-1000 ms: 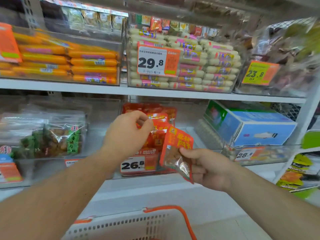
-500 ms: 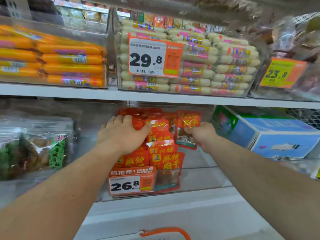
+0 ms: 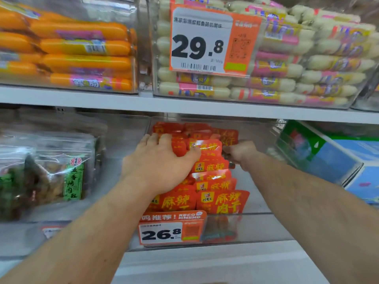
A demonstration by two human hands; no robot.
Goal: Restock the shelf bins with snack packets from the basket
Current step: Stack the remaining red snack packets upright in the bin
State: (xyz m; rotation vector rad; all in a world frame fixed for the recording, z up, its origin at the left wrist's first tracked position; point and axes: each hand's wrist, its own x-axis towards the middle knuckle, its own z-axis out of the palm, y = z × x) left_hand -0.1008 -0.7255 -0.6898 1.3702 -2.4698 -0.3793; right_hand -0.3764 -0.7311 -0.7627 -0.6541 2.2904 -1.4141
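Reaching into the clear bin [image 3: 266,226] on the lower shelf, we have both hands among the red snack packets [image 3: 222,201]. Our left hand [image 3: 158,162] lies on top of the row, its fingers curled over the upper edges of the packets toward the back and its thumb pressed against a glossy packet face. Our right hand [image 3: 240,153] is just to the right of the left, deep in the bin beside the same row; its fingers are curled toward a packet [image 3: 227,137] standing at the back, though we cannot tell whether they actually hold it. More packets stand in a line from below our left wrist toward the bin's front wall, where the 26.8 price tag [image 3: 172,229] hangs. Left of our left hand sit bags with green labels [image 3: 73,177]; right of our right forearm is a blue and green box [image 3: 332,158]. Above both hands, the upper shelf [image 3: 184,105] carries orange sausages [image 3: 82,46] and pale sausages [image 3: 307,64] behind a 29.8 tag [image 3: 205,39].
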